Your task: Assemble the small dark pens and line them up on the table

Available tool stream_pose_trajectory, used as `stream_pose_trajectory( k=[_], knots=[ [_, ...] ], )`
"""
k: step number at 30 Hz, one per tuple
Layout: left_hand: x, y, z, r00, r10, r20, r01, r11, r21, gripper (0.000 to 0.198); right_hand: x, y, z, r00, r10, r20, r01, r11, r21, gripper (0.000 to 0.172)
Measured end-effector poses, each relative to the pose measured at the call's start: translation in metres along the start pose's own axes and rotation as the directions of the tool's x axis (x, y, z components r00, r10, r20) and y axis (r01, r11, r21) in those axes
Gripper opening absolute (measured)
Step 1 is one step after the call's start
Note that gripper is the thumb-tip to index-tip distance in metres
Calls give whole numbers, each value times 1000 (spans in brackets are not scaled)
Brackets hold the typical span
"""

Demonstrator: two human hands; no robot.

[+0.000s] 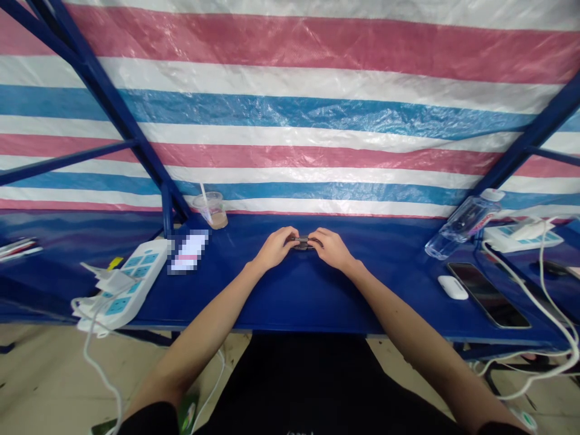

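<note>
My left hand and my right hand meet near the middle of the blue table top. Both close around a small dark object with metallic bands, pinching it from either side. My fingers hide much of it, so I cannot tell exactly what it is. It sits just above the table, close to the far edge.
A white power strip with tangled cables lies left, beside a blurred white card. A plastic cup with a straw stands behind it. On the right are a water bottle, earbud case, phone, and second power strip.
</note>
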State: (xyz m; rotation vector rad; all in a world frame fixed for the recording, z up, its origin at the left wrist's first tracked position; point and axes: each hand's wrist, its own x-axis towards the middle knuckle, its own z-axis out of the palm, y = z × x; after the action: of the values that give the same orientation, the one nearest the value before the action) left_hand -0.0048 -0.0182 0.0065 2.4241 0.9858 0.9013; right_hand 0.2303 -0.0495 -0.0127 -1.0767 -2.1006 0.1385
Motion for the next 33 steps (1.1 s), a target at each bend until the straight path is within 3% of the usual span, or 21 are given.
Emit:
stream_pose_trajectory(
  k=[5,12,15,22,28,33],
  knots=[
    [0,4,-3,999,-19,28,17,997,79,36,0,0,0,1000,-26,6,26,999,45,15],
    [-1,7,-2,998,36,51,-38,998,44,22,-1,-3,-1,999,-39,3,39,998,44,16],
    [0,6,-2,996,59,67,-64,995,72,31,-2,-3,0,998,-58,7,58,998,33,15],
    [-1,11,-1,997,51,62,-53,998,29,24,-2,-4,1,998,-66,7,66,998,13,14],
    [-2,14,-2,998,47,31,-47,999,6,27,-2,-4,2,997,-74,-7,74,997,21,13],
    [0,12,-1,995,74,66,-78,995,62,31,-3,-3,3,996,-91,-15,92,996,20,12]
  ],
)
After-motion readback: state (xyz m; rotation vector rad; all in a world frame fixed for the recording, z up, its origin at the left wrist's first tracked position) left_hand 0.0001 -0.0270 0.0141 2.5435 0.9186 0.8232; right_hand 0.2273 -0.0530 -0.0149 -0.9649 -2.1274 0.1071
